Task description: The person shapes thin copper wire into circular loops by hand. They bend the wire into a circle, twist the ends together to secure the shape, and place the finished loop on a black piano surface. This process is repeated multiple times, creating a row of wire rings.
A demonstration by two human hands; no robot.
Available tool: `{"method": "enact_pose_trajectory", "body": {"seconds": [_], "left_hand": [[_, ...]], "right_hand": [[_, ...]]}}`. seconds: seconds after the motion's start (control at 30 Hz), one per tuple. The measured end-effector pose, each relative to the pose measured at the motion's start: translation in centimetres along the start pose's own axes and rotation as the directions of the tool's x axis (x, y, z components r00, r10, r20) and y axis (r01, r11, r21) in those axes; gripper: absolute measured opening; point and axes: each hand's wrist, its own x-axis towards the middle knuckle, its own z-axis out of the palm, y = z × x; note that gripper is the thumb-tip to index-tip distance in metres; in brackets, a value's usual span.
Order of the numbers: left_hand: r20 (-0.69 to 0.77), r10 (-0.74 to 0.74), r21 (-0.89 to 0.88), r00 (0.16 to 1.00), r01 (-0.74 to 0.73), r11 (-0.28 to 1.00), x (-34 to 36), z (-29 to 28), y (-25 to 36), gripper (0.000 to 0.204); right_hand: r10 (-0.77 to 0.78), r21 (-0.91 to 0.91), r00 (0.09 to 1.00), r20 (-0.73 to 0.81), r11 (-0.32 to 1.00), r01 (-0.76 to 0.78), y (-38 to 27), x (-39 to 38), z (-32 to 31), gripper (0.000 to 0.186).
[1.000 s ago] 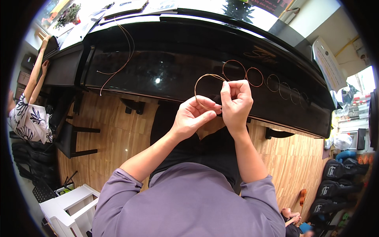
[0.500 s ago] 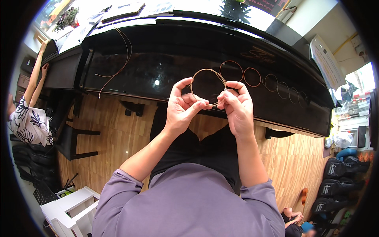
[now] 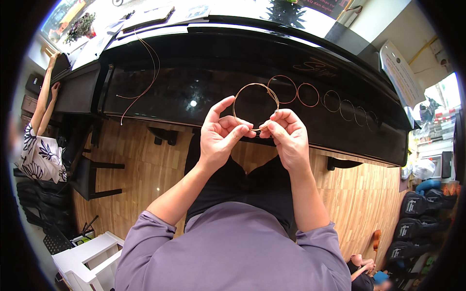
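Between my hands is a coiled guitar string [image 3: 256, 85], a bronze-coloured ring of several turns. My left hand [image 3: 219, 133] pinches its lower left part between thumb and fingers. With thumb and fingertips, my right hand [image 3: 287, 137] grips the lower right of the same coil. Beyond it, on the glossy black piano lid [image 3: 194, 72], a row of coiled strings runs to the right: a bronze coil [image 3: 281, 77], a reddish coil [image 3: 308, 94], and several thinner, paler ones such as this coil [image 3: 332, 101]. A loose uncoiled string [image 3: 154, 72] hangs in a curve over the lid at left.
Papers and a dark folder [image 3: 150, 20] lie on top at the back. At far left another person's arms [image 3: 43, 94] reach to a black surface. A black stool [image 3: 94, 177], a white stand [image 3: 90, 257] and, at right, black instrument cases [image 3: 412, 228] stand around the wooden floor.
My right thumb and fingertips have slid down and left along the coil, closer to my left hand. The coil stays held in both hands.
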Motion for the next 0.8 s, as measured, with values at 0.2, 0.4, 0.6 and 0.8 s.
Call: {"method": "enact_pose_trajectory", "body": {"seconds": [0.2, 0.4, 0.6, 0.8], "left_hand": [[0.052, 0.014, 0.081, 0.999, -0.018, 0.997, -0.5, 0.1, 0.0, 0.062], [0.074, 0.052, 0.157, 0.996, -0.063, 0.986, -0.7, -0.8, -0.1, 0.059], [0.048, 0.112, 0.238, 0.993, -0.120, 0.964, -0.5, -1.3, 0.1, 0.038], [-0.079, 0.063, 0.191, 0.995, -0.047, 0.980, 1.5, -4.2, 1.6, 0.051]], "right_hand": [[-0.055, -0.062, 0.994, -0.094, 0.997, 0.049, 0.8, 0.2, 0.3, 0.012], [-0.048, -0.139, 0.990, -0.132, 0.990, 0.029, 0.7, 0.2, 0.7, 0.013], [-0.018, -0.241, 0.986, -0.166, 0.970, -0.023, 0.6, 0.1, 1.1, 0.020], [0.001, -0.294, 0.990, -0.142, 0.955, -0.044, 1.3, 0.5, 0.6, 0.025]]}}
